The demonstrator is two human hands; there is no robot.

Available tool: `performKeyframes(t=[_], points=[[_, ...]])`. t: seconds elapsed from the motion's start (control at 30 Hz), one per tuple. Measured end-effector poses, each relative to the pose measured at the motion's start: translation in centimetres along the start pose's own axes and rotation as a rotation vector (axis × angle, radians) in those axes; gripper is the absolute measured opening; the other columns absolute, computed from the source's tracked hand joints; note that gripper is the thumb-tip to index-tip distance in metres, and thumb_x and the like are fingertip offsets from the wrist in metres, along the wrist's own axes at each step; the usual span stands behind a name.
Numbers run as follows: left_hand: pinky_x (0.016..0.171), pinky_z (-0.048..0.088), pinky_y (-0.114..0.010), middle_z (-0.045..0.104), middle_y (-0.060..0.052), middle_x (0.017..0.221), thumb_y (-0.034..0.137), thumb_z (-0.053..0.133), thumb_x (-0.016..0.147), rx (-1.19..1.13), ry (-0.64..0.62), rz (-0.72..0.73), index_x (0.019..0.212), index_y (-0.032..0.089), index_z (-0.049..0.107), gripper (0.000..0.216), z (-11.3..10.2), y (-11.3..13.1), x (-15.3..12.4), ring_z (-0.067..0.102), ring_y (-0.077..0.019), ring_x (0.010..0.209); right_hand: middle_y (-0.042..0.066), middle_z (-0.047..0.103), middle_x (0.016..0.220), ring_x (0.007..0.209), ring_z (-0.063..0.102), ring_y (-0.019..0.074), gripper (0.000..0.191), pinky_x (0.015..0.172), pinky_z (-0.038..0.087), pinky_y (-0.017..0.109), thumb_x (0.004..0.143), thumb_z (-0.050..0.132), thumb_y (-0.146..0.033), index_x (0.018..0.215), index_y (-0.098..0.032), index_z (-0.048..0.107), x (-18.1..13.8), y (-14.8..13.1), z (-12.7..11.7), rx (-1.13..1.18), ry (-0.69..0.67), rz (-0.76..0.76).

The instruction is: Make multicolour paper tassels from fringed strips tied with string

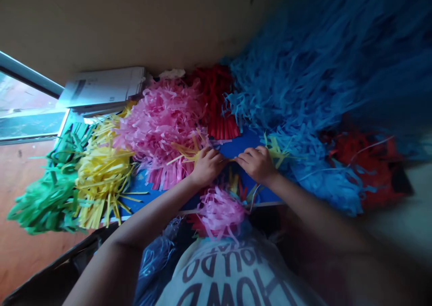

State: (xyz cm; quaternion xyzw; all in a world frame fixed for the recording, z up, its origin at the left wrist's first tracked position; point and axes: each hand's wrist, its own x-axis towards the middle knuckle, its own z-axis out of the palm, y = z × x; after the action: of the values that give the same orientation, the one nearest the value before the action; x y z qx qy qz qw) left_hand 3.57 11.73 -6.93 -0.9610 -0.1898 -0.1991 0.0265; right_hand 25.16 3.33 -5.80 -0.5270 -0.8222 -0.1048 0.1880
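Over the blue tabletop (241,144), a yellow fringed paper strip (185,152) is stretched between my two hands. Its cut ends flare out past both fists, and a thin twisted middle shows in the gap. My left hand (209,165) is closed on one side of it, beside a pile of pink fringed paper (165,117). Closed on the other side, my right hand (257,164) is nearest to the light-blue fringed paper (303,144). Below the hands, a pink fringed bunch (221,211) lies at the table edge against my shirt.
Green fringe (47,198) and yellow fringe (104,175) hang over the table's left end. Red fringe (219,103) lies at the back, with more red fringe (367,162) at right. A paper stack (101,87) stands against the wall, near a window (27,103).
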Motion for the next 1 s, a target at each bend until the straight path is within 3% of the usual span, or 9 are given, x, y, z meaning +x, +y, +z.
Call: performKeyframes(t=[0.2,0.37,0.5,0.77,0.9,1.0], points=[[0.088,0.037,-0.041,0.073,-0.004,0.092,0.029,0.054,0.1,-0.136,-0.05,-0.056,0.101,0.024,0.074,0.021,-0.1,-1.2,-1.3,0.057,-0.0223,0.09,0.001,0.073,0.085,0.09,0.056,0.0189,0.014,0.081,0.029,0.037,0.09,0.071,-0.024,0.076,-0.021,0.071,-1.7,2.2,0.5,0.185,0.017,0.162],[0.089,0.037,-0.041,0.074,-0.004,0.092,0.035,0.053,0.1,-0.283,-0.122,-0.213,0.092,0.025,0.076,0.027,-0.2,-1.7,-1.4,0.057,-0.0206,0.089,0.002,0.072,0.084,0.089,0.057,0.0195,0.013,0.081,0.032,0.036,0.092,0.067,-0.024,0.083,-0.024,0.076,-2.6,3.1,0.6,0.292,0.001,0.198],[0.091,0.039,-0.041,0.073,-0.005,0.094,0.034,0.056,0.098,-0.31,-0.151,-0.256,0.092,0.022,0.076,0.024,-0.5,-1.7,-1.1,0.058,-0.0213,0.091,0.004,0.071,0.085,0.088,0.058,0.0203,0.015,0.081,0.037,0.035,0.09,0.07,-0.028,0.077,-0.022,0.074,-2.7,3.5,0.6,0.356,-0.052,0.309],[0.083,0.04,-0.041,0.072,-0.007,0.088,0.036,0.059,0.095,-0.211,-0.222,-0.375,0.086,0.02,0.074,0.024,-0.4,-1.2,0.0,0.06,-0.0247,0.088,0.005,0.07,0.086,0.088,0.058,0.0204,0.016,0.08,0.039,0.034,0.089,0.065,-0.025,0.076,-0.021,0.072,-2.1,3.4,0.3,0.382,-0.128,0.386],[0.083,0.04,-0.043,0.071,-0.009,0.086,0.037,0.055,0.097,-0.103,-0.296,-0.392,0.084,0.018,0.072,0.029,-0.3,-0.8,0.7,0.06,-0.0266,0.088,0.003,0.069,0.081,0.085,0.056,0.0208,0.016,0.075,0.033,0.034,0.082,0.067,-0.02,0.067,-0.021,0.067,-1.0,2.8,0.0,0.289,-0.217,0.485],[0.086,0.039,-0.044,0.07,-0.01,0.086,0.037,0.056,0.097,-0.015,-0.281,-0.361,0.087,0.017,0.07,0.027,-0.2,-0.6,0.9,0.06,-0.0267,0.089,0.002,0.07,0.082,0.086,0.055,0.0217,0.012,0.072,0.026,0.035,0.079,0.07,-0.02,0.068,-0.022,0.066,0.1,2.4,-0.6,0.193,-0.319,0.532]])
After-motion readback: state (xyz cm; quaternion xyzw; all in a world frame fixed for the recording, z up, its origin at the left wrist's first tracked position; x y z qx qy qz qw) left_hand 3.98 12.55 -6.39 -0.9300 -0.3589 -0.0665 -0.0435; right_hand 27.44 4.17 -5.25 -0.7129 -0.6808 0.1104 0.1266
